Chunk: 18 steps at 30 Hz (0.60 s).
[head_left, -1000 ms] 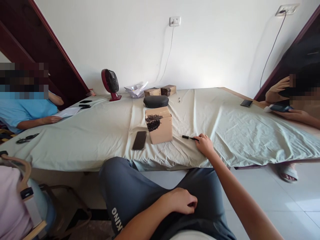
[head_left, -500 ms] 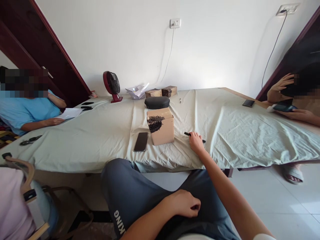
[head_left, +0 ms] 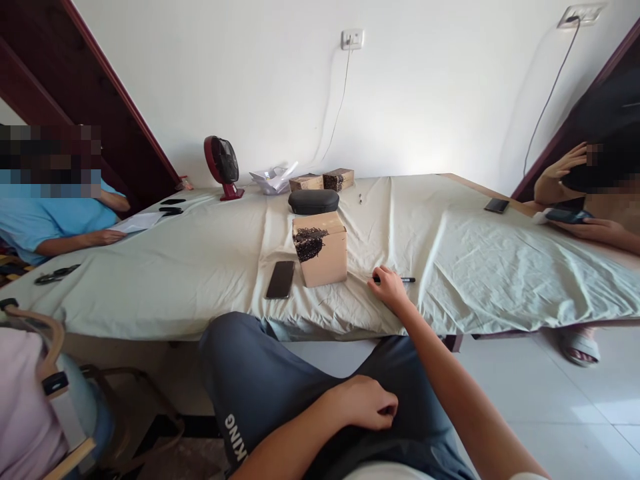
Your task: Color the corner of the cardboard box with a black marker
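Observation:
My right hand (head_left: 388, 288) lies on the pale green tablecloth (head_left: 200, 267) with its fingers curled over a black pen (head_left: 407, 279). The pen rests flat on the cloth and its right end sticks out from under my fingers. Just left of that hand stands a small cardboard box (head_left: 321, 257) with black scribble on its front, and a dark phone (head_left: 281, 279) lies face down beside the box. My left hand (head_left: 371, 404) rests on my thigh in a loose fist, holding nothing.
A black glasses case (head_left: 313, 201) sits behind the box, with a red desk fan (head_left: 221, 164), crumpled paper and two small boxes (head_left: 323, 181) near the wall. A person in blue sits at the left with paper (head_left: 131, 224). Another person at the right holds a phone (head_left: 563, 215).
My right hand slid left along the pen, from touching its right end to covering its left part. The pen's right end now shows. My left hand stayed on my thigh.

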{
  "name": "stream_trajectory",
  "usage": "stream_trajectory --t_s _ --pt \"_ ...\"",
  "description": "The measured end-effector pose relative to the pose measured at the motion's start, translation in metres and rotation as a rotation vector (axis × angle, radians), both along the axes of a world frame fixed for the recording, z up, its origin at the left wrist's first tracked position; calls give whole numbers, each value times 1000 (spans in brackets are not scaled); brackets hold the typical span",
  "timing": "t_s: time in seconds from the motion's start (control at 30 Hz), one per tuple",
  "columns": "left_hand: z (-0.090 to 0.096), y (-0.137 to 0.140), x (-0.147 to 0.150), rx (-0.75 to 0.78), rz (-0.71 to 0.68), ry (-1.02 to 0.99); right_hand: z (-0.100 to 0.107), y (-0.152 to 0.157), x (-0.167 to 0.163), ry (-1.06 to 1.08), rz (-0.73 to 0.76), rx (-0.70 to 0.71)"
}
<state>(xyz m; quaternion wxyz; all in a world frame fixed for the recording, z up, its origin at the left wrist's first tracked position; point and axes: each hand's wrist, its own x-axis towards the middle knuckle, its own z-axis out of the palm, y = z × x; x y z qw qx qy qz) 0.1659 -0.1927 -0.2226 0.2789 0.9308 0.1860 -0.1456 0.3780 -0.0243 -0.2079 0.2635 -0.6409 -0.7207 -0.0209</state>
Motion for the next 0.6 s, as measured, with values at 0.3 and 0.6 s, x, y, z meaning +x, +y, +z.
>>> stream_trajectory --t_s 0.3,0.6 --pt "13 1 -19 122 -6 -203 26 -56 -4 48 156 185" --pt "34 -49 -193 933 1061 -1053 -88 -296 51 348 -239 119"
